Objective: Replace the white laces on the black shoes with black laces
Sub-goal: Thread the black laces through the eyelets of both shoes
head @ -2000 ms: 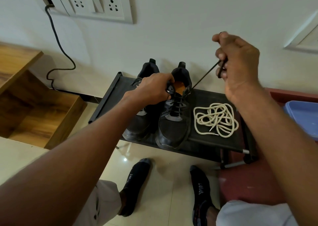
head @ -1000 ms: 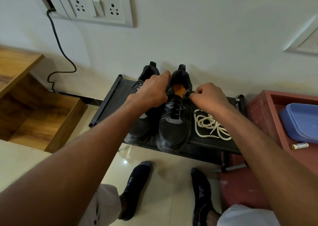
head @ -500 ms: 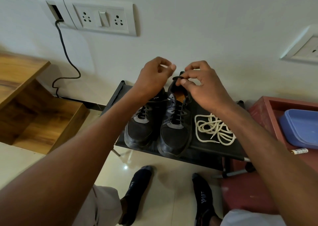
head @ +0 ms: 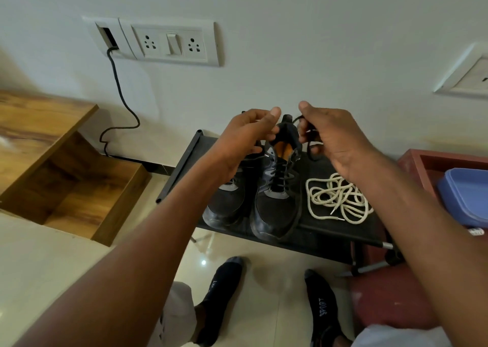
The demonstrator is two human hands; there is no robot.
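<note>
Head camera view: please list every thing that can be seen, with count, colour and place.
shoes: two, black, side by side on the rack, both threaded with black laces
black lace: its loose ends held up above the right-hand shoe
white laces: loose cream-white pile, on the rack right of the shoes
rack: one, black, low, against the wall
socket panel: one, white, on the wall, upper left
cable: one, black, hanging from the panel to the floor
wooden unit: one, brown, at left
red stand: one, at right
blue container: one, on the red stand
socked feet: two, dark socks, on the floor
left hand: pinches a lace end
right hand: grips the other end
</note>
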